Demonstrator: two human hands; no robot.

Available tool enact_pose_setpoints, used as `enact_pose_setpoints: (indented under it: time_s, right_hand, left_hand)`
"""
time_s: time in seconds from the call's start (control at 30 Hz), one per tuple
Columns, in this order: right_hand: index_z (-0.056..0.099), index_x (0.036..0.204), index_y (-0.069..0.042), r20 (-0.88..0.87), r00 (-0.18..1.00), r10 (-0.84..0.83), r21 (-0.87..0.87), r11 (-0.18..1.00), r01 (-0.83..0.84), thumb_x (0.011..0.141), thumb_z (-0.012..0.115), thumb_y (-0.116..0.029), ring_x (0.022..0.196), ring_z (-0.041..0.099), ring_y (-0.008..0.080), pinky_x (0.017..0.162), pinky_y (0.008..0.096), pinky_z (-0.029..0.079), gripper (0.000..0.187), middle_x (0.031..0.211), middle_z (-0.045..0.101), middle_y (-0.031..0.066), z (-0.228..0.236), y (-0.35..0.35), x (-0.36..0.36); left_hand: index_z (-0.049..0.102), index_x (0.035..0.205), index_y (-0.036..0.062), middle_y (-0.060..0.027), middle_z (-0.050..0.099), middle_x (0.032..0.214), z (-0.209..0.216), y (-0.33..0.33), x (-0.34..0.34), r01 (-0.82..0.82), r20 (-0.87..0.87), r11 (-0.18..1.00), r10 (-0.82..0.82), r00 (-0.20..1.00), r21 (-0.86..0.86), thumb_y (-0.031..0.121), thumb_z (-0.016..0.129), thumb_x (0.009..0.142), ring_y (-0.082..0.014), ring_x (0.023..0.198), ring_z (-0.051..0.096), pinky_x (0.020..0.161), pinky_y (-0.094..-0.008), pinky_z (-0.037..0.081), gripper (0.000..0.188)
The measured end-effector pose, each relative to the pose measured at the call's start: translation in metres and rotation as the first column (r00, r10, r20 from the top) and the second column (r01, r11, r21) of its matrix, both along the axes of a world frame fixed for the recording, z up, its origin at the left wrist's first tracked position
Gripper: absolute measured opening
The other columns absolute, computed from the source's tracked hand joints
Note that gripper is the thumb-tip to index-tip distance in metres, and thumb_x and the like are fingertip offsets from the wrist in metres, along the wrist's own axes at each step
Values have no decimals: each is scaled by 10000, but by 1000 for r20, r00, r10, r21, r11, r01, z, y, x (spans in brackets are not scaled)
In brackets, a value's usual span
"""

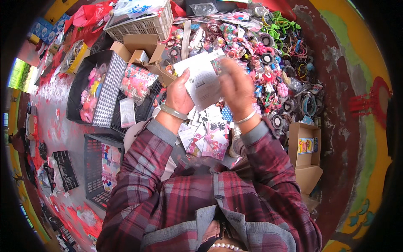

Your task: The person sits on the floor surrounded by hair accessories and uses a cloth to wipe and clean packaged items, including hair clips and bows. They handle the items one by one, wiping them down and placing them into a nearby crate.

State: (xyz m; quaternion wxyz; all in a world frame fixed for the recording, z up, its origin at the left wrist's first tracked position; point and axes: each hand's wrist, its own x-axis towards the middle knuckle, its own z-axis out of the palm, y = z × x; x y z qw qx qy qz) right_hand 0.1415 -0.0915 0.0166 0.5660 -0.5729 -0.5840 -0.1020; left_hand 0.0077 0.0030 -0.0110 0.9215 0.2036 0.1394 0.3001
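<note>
My left hand (178, 97) grips a white printed card (203, 86), its thumb lying on the near face. Another white sheet (188, 63) shows behind the card's top, and a small colourful patch shows at its upper right. My right hand (238, 89) is at the card's right edge, smeared by motion, so its grip does not show clearly. Below both hands lies a loose pile of cards (195, 131) with a pink patterned packet (215, 145) on the near side. Beyond them spreads a heap of hair accessories (266, 59), with green bands (277, 27) at the far right.
At left are a houndstooth-sided bin (110, 90) of pink items, a bag of pink pieces (137, 82), an open cardboard box (145, 44) and a black crate (93, 168). A pale basket (145, 25) stands far back. An open carton (304, 159) is at right.
</note>
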Motion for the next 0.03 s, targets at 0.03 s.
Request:
enact_pose_setpoints:
  time_s: [0.03]
  right_hand:
    - [555,1075,-36,0,1000,-1,-6,1000,1,848,556,-133,907,603,214,799,298,469,247,1002,616,93,-1,-2,0]
  left_hand:
    - [415,1221,-19,-155,507,1192,-1,-2,0,1,0,1000,-1,1000,-6,219,398,924,-295,1104,500,984,-449,353,381]
